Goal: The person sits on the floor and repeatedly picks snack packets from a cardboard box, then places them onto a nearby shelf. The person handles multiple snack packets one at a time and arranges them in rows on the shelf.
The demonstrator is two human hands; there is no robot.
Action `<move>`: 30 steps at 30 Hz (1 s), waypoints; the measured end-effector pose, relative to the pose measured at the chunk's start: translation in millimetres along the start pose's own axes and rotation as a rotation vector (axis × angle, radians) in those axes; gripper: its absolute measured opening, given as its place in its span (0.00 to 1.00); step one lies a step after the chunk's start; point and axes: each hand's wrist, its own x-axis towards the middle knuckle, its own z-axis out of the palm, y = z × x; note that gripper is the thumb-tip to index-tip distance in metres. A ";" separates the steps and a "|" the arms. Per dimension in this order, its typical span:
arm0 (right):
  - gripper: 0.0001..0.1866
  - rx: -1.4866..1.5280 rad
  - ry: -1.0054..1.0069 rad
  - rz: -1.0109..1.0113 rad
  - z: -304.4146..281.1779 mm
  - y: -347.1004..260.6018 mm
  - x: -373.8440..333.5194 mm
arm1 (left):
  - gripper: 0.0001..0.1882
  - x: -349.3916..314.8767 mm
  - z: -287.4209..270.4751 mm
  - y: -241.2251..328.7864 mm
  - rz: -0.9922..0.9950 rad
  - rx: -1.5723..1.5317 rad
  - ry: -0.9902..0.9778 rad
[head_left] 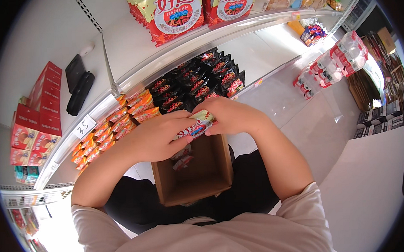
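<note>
The single head camera looks steeply down from close above, hands (188, 129) and cardboard box (193, 173) at centre, shop shelves (172, 59) from nine to one o'clock, floor (371, 177) toward four o'clock, edges bowed.

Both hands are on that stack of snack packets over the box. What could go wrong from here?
1. The left hand and right hand pinch the packets only from the ends; the middle ones could slip out, probably into the cardboard box below.
2. The box seems to rest on the lap; it might tip.
3. The orange packets on the shelf edge could be knocked off.
</note>
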 end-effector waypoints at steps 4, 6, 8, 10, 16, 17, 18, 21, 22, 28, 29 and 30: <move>0.23 0.163 0.176 0.035 -8.4 -16.6 6.0 | 0.27 -26.9 -20.8 -9.0 0.261 -0.045 0.383; 0.21 0.410 0.264 0.043 -2.9 -13.6 5.5 | 0.31 -31.5 -24.5 -17.0 0.320 -0.183 0.583; 0.19 0.483 0.327 0.004 -5.5 -22.3 6.3 | 0.30 -32.4 -11.1 -19.9 0.192 -0.495 0.769; 0.19 0.599 0.389 -0.052 -6.7 -23.3 10.0 | 0.29 -27.8 -5.5 -27.3 0.103 -0.479 0.820; 0.25 0.473 0.642 -0.153 -17.5 -25.8 19.5 | 0.09 -15.7 -11.4 -18.2 -0.073 -0.274 0.885; 0.26 0.410 0.732 -0.192 -21.2 -21.7 26.8 | 0.08 -9.7 -18.0 -27.0 -0.059 -0.309 0.929; 0.26 0.361 0.814 -0.229 -20.9 -20.6 34.8 | 0.08 -7.5 -22.5 -32.0 -0.061 -0.342 0.968; 0.25 0.309 0.989 -0.284 -37.4 -36.4 52.2 | 0.09 5.1 -43.2 -20.5 0.011 -0.376 1.053; 0.25 0.248 1.056 -0.295 -45.2 -39.2 56.8 | 0.08 10.2 -49.2 -20.0 0.057 -0.353 1.110; 0.25 0.065 1.269 -0.271 -52.8 -34.5 72.2 | 0.06 45.5 -73.1 -31.5 0.110 -0.273 1.427; 0.25 0.063 1.253 -0.292 -50.7 -31.6 76.5 | 0.06 51.2 -74.9 -36.0 0.128 -0.269 1.439; 0.25 0.058 1.236 -0.309 -49.2 -28.8 78.5 | 0.06 57.6 -75.6 -40.0 0.146 -0.269 1.449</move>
